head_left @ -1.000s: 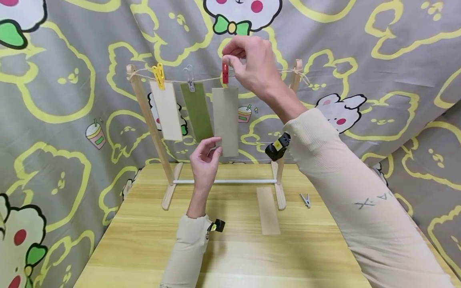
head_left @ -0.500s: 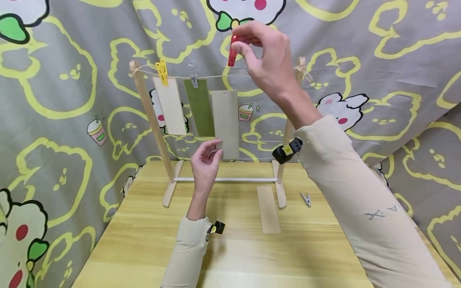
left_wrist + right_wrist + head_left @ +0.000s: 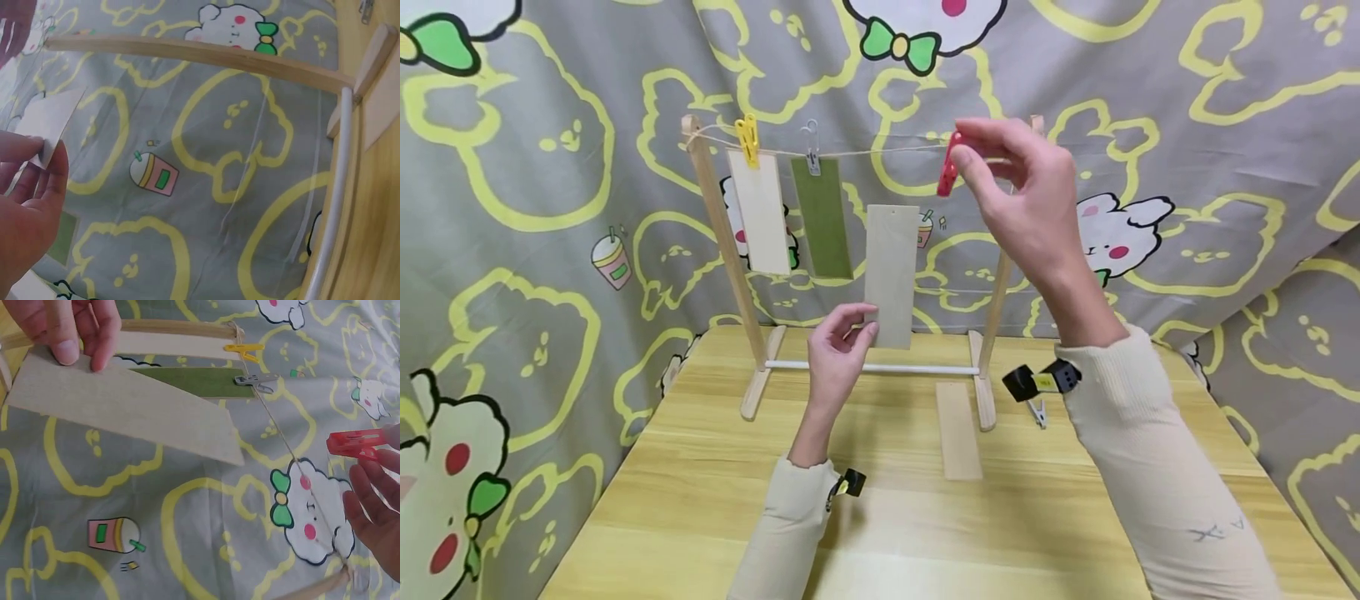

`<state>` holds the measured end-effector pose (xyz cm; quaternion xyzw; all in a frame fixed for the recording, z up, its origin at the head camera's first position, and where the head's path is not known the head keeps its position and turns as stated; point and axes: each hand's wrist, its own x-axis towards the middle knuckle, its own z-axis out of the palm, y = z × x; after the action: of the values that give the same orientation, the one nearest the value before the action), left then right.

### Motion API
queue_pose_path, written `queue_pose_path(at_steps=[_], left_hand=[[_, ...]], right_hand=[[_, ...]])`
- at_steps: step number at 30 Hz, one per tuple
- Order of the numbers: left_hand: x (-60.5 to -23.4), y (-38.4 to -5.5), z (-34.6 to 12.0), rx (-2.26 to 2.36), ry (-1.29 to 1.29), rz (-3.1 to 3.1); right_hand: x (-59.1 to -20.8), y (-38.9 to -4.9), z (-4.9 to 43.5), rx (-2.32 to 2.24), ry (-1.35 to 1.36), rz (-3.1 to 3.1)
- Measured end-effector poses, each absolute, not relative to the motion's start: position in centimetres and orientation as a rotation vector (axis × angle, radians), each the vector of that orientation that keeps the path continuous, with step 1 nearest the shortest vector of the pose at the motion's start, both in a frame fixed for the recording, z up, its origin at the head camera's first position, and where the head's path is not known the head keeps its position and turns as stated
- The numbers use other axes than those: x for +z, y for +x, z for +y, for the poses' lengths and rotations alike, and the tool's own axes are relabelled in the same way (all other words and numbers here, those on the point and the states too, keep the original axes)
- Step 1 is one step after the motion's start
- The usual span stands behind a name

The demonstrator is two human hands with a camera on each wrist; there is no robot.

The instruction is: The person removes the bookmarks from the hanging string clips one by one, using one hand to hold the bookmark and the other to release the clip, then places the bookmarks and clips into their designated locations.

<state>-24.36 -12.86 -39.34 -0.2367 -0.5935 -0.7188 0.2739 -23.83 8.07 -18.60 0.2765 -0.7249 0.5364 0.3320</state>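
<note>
My left hand pinches the lower left edge of a grey rectangular card with a small hole near its top. The card is upright in front of the string, its top edge lower than the string and apart from it. Between thumb and fingers, my right hand holds a red clothespin, up and to the right of the card. In the right wrist view, the clothespin is clear of the string. A white card hangs under a yellow clothespin, and a green card under a grey clothespin.
The string runs between two wooden posts joined low down by a white rod. On the wooden table lie a tan card and another grey clothespin. A patterned grey curtain stands behind.
My right hand has lifted the red clothespin off the string, then carried it right and down. The grey card, held by my left hand, has come away from the clothespin and moved slightly lower.
</note>
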Motion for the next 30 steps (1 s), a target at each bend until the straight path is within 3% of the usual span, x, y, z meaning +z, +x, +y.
queue_pose_path(at_steps=[30], left_hand=[[-40.8,-23.5,-11.6,-1.95,-0.649,-1.691]], right_hand=[[-30.5,-20.0,14.7,1.536,0.673,-1.789]])
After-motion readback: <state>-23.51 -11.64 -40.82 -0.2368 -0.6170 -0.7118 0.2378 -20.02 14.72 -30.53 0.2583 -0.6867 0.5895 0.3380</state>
